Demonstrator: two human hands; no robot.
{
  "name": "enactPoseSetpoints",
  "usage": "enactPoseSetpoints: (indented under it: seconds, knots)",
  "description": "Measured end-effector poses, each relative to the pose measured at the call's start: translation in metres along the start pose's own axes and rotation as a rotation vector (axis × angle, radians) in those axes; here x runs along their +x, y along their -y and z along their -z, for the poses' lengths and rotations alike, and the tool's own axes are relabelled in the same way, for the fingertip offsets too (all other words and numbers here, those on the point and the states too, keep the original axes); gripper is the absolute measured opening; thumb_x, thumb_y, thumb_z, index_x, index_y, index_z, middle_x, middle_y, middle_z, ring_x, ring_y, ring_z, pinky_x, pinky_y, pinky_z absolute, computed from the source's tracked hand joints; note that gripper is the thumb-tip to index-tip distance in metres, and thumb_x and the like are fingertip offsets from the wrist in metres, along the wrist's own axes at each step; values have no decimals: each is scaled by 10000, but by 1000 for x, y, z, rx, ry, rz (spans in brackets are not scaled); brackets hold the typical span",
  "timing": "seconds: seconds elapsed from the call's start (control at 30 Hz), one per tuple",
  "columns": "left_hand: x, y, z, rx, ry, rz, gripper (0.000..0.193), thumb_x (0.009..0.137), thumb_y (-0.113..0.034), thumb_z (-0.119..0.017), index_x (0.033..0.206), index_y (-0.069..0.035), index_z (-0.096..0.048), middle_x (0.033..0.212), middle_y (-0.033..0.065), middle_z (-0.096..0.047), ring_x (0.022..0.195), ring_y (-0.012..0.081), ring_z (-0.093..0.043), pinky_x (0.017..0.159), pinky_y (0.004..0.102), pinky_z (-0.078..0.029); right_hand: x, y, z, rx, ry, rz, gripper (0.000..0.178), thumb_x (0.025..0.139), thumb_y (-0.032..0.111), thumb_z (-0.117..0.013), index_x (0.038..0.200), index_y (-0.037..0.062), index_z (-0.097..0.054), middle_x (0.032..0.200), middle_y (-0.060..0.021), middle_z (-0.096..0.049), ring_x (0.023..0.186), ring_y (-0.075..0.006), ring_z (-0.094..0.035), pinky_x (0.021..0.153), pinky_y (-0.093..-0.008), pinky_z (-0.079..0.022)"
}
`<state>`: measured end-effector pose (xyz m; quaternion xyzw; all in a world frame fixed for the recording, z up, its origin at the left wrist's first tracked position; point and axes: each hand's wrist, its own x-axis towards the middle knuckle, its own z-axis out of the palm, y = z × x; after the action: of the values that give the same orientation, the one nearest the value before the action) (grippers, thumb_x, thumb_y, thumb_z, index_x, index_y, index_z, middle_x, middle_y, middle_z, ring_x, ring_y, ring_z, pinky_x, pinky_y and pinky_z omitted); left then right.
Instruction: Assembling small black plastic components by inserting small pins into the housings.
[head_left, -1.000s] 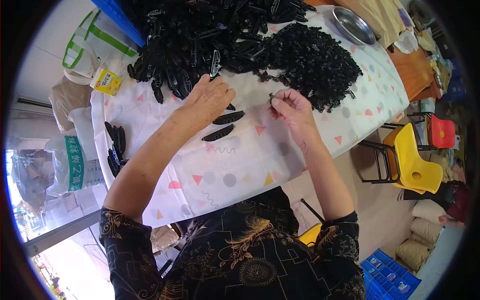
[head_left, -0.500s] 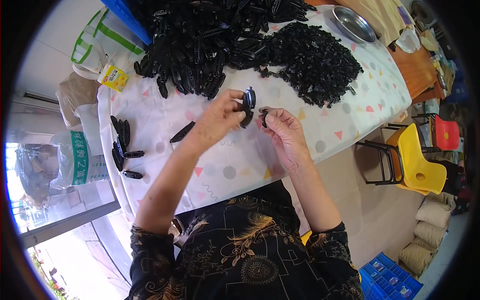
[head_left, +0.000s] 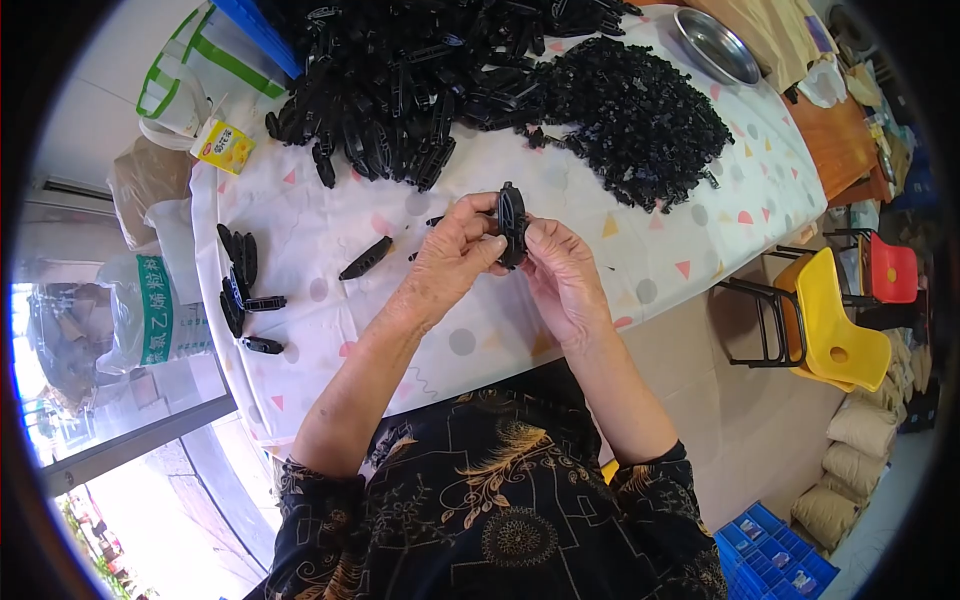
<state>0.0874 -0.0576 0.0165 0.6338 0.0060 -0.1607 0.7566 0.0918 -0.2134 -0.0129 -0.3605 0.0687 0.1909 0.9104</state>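
Observation:
My left hand point(head_left: 452, 252) is closed around a long, narrow black plastic part point(head_left: 511, 222), holding it upright over the table. Against its right side, the thumb and fingers of my right hand point(head_left: 562, 262) are pinched together. The small black piece those fingers held a moment ago is now hidden between them and the part. A similar black plastic part point(head_left: 366, 258) lies on the cloth left of my left hand. Small dark bits peek out behind my left wrist. Farther left sits a loose group of several such parts point(head_left: 240, 275).
A large heap of long black parts point(head_left: 390, 90) fills the far side, beside a pile of small black pieces point(head_left: 640, 120). A metal dish point(head_left: 718, 48) stands far right. Left are a yellow box point(head_left: 224, 148) and a green-rimmed container point(head_left: 190, 90). Yellow chair point(head_left: 835, 320) beyond the table.
My right hand has moved left and up against the long part, with its small black piece. The long part has shifted slightly right in my left hand, and the hands now meet.

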Motion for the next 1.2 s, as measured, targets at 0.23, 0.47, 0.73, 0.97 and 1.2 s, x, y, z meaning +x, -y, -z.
enactPoseSetpoints:
  seconds: [0.23,0.47,0.73,0.97,1.2]
  knots:
    - [4,13,2,90,-48,-44,428,880,14,-517,1277,-70,-380,1037,82,-597,881,122,-593,766,280,-504,6,-9,-2,6,-41,-9,84,851,128,-666,880,72,-610,914,-2,-630,826,-90,-555,777,-264,-434]
    - [3,24,-4,298,-143,-139,469,844,-28,-578,1248,-49,-341,1026,156,-593,897,227,-647,782,324,-511,10,-4,-17,-271,-12,139,249,864,32,-622,1106,16,-568,995,-31,-627,912,-100,-566,864,-239,-437]
    - [9,1,1,308,-35,-79,621,838,112,-516,1371,-91,-272,1033,95,-595,918,130,-581,767,265,-493,25,2,-14,-371,64,59,272,859,2,-616,1125,3,-558,1031,-59,-645,944,-114,-599,856,-250,-473]
    - [5,-12,39,907,-13,-212,466,839,-51,-561,1260,-177,-404,978,130,-642,829,320,-638,671,401,-510,58,35,3,-711,201,-23,164,834,53,-654,986,29,-596,929,-38,-637,848,-144,-599,760,-280,-483]
    - [39,-30,61,1480,-248,-386,192,764,-197,-691,852,-87,-562,776,79,-532,738,252,-603,580,372,-495,114,70,15,-2241,-78,853,197,723,84,-677,907,55,-615,876,-69,-532,830,-254,-511,694,-360,-398]
